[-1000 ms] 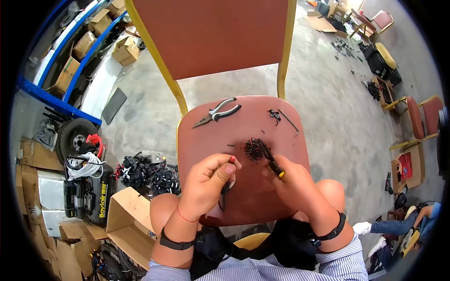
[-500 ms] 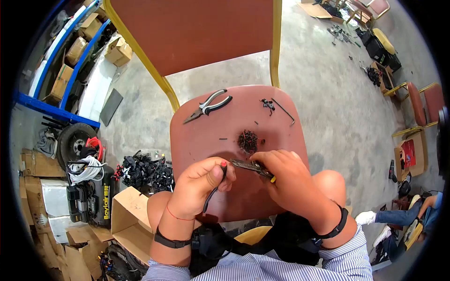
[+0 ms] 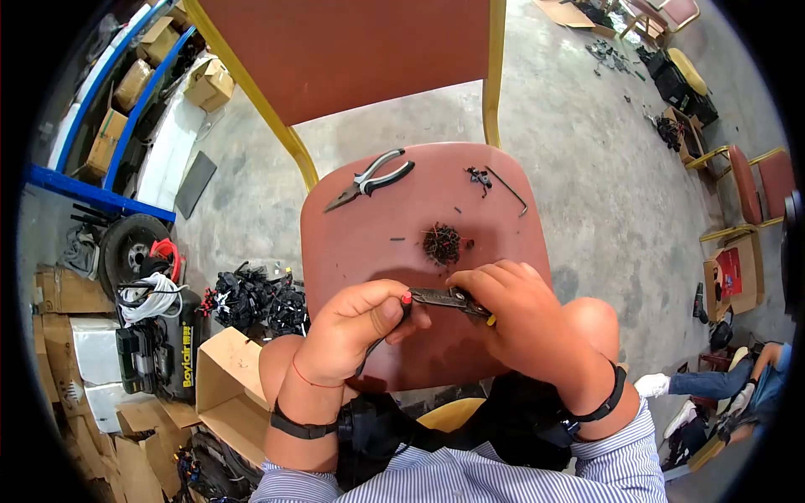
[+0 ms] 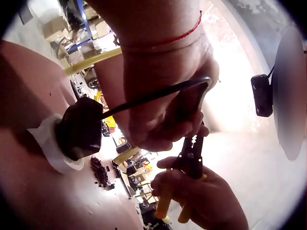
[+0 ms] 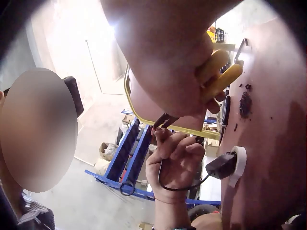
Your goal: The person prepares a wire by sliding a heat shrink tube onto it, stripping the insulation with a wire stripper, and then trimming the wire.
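Note:
My left hand [image 3: 348,323] pinches a black cable [image 4: 153,93] close to its red end [image 3: 407,298] between thumb and forefinger. In my right hand [image 3: 528,323] are wire strippers [image 4: 190,160] with yellow handles [image 4: 164,203]; their notched jaws point left, the tips right at the red end. From the left hand the cable loops to a black power adapter [image 5: 222,166], which sits against a white ring, like a tape roll [image 5: 241,165], on the red chair seat [image 3: 335,243]. Beyond the hands lies a heap of small black clippings [image 3: 442,243].
Grey-handled pliers [image 3: 369,180] lie at the seat's far left, a hex key [image 3: 508,190] and small black parts [image 3: 480,179] at the far right. The chair's backrest [image 3: 352,59] rises behind. An open cardboard box [image 3: 231,386] and black cable bundles [image 3: 260,302] are on the floor at left.
The wire strippers have moved from over the clippings, swung left and come up to the cable's red end. The left hand keeps its pinch on the cable.

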The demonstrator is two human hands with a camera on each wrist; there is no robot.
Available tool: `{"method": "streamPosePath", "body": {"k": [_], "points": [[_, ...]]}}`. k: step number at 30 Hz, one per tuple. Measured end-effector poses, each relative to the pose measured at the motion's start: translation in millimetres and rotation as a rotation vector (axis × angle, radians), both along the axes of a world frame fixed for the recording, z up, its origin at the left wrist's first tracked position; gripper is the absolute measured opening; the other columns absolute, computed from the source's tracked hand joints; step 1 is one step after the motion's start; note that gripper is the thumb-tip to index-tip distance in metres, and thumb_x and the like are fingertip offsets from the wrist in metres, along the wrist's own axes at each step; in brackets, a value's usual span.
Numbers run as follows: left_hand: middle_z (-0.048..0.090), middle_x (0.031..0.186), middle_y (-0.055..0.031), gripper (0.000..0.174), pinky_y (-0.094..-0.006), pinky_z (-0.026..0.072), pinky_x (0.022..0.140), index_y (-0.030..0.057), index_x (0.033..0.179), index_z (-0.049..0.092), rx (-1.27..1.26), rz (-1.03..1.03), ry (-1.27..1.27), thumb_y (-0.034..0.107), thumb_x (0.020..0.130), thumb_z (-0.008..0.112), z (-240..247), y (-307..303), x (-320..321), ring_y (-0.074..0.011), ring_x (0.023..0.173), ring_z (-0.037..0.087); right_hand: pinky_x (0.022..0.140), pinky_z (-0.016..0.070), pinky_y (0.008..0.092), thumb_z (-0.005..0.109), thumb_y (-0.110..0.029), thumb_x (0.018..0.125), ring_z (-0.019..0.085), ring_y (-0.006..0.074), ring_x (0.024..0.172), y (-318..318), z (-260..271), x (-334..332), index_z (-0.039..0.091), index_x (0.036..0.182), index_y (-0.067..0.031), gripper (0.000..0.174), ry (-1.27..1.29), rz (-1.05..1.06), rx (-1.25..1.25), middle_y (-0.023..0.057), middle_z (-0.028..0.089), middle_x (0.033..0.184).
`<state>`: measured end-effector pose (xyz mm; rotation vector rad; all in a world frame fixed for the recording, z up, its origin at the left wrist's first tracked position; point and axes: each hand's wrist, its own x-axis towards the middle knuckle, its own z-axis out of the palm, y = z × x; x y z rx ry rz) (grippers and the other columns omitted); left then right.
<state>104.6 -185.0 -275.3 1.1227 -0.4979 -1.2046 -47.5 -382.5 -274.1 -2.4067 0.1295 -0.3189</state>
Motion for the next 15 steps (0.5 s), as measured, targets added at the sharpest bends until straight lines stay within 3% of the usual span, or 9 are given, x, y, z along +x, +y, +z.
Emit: {"method": "streamPosePath", "body": {"k": [6,9,15], "points": [[0.070,0.095,-0.0065,0.030,-0.0257,0.0424,0.072,-0.0026,0.109,0.070,0.014,0.040,0.071,0.025,0.108,0.060,1.4,2.7,-2.6,-0.0111,0.079,0.053,0.086,0.0474,0.0409,0.066,0.001,0.077,0.063,0.0304,0.094,-3.5,1.8,-2.4,0.066,0.118,-0.0074,0.042,0.026,0.055,-0.005,0.0089,0.068,0.099],[0.071,0.097,-0.0082,0.029,-0.0267,0.0451,0.074,-0.0028,0.110,0.069,0.042,-0.035,0.052,0.025,0.107,0.061,-2.3,7.6,5.7,-0.0122,0.080,0.054,0.088,0.0475,0.0409,0.066,0.001,0.078,0.063,0.0313,0.096,-7.2,-0.3,-2.5,0.065,0.119,-0.0067,0.042,0.066,0.121,0.001,0.0100,0.068,0.101],[0.071,0.098,-0.0090,0.025,-0.0276,0.0474,0.076,-0.0045,0.111,0.068,0.012,-0.113,0.023,0.018,0.107,0.061,-3.3,11.9,10.4,-0.0133,0.082,0.057,0.081,0.0504,0.0436,0.064,0.000,0.081,0.065,0.0331,0.093,-6.8,4.3,-3.6,0.064,0.114,-0.0065,0.034,0.112,0.162,0.040,0.0112,0.065,0.096]]}}
